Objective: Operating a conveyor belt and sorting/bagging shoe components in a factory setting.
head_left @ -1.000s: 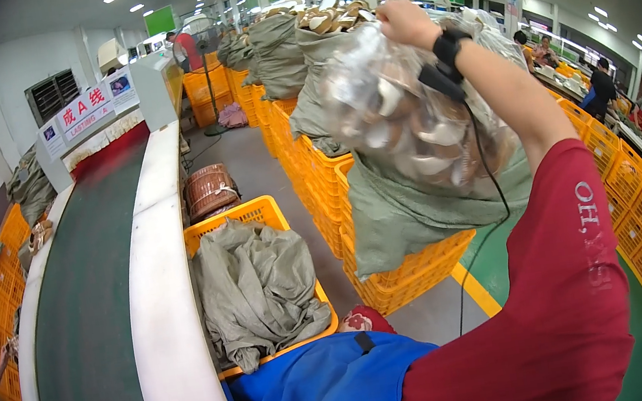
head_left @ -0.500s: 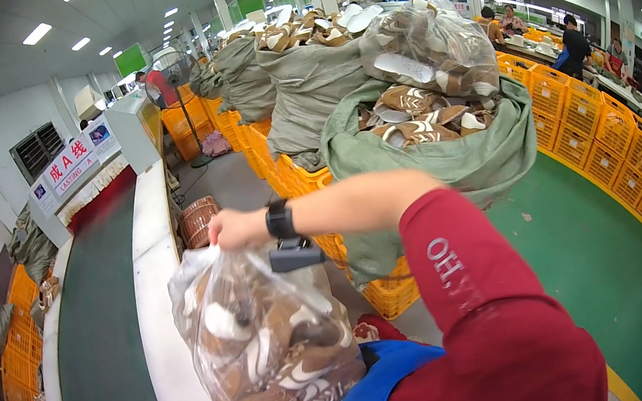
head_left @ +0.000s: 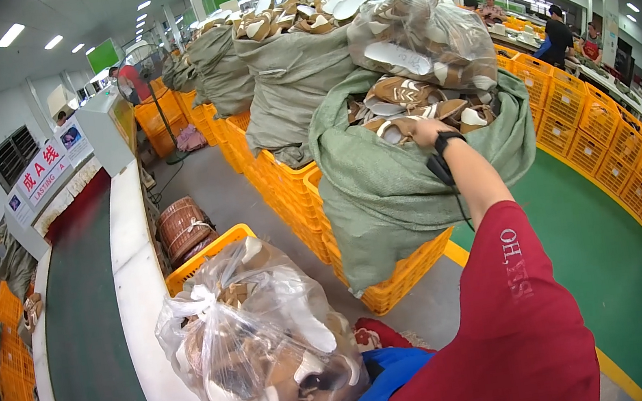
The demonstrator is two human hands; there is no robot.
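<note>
My right hand (head_left: pixel 428 133) reaches into an open green woven sack (head_left: pixel 385 191), its fingers closed on the edge of a brown-and-white shoe upper (head_left: pixel 395 132). More uppers of the same kind lie around it. Close to my body, a clear plastic bag (head_left: pixel 264 348) bulges with brown-and-white uppers, its neck twisted into a knot on top. My left hand is out of sight. A second full clear bag (head_left: pixel 422 43) rests on the sack's far side, just beyond my right hand.
Yellow crates (head_left: pixel 406 277) stand under and beside the sacks. Left of me runs a green conveyor belt (head_left: pixel 99 346) with a white edge (head_left: pixel 142 299). A brown basket (head_left: pixel 183 224) sits on the floor by it. Other stuffed sacks (head_left: pixel 292 81) and distant people stand farther back.
My right hand has let go of the clear bag's neck and swung right and away to the uppers in the green sack. A yellow crate behind the bag has come into view.
</note>
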